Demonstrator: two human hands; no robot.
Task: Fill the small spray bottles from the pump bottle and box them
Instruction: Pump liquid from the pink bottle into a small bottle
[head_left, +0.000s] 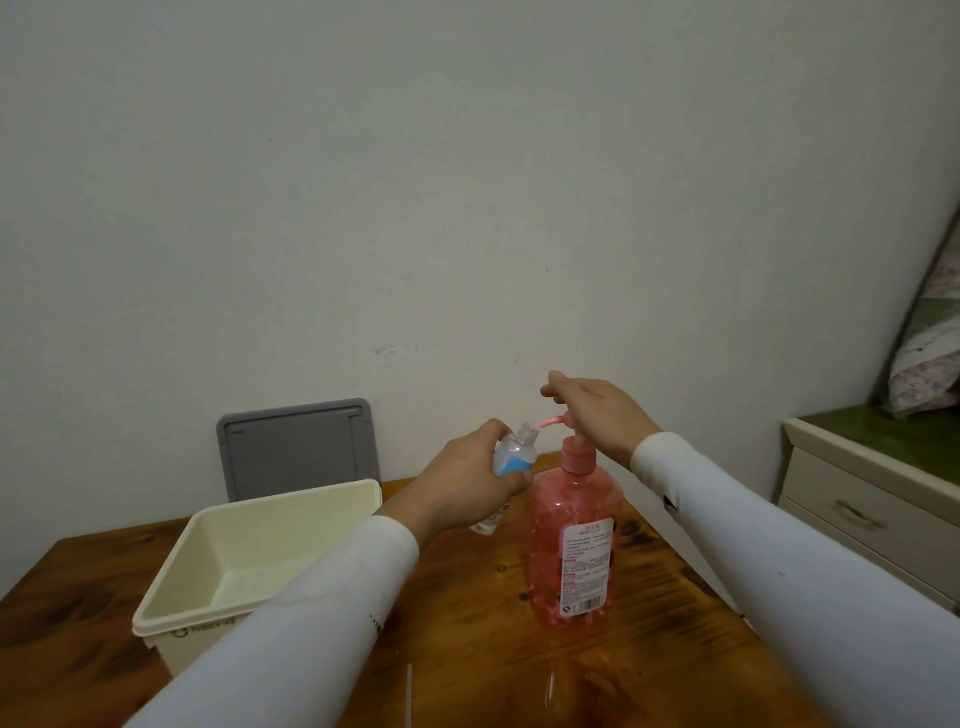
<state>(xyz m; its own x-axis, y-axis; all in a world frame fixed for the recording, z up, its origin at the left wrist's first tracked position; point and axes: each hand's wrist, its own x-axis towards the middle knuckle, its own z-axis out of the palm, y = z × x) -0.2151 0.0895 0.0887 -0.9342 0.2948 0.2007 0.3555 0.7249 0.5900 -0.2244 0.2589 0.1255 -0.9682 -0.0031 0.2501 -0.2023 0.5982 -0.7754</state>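
Note:
A tall pink pump bottle stands upright on the wooden table. My right hand lies palm down on its pump head, fingers stretched out and not curled around it. My left hand grips a small clear spray bottle with a blue label, capless and tilted. Its open neck sits right at the tip of the pink nozzle. The bottle's lower end pokes out below my hand.
A cream plastic box with nothing visible inside stands at the left of the table. Its grey lid leans against the wall behind it. A thin clear tube lies near the front edge. A white drawer unit stands at the right.

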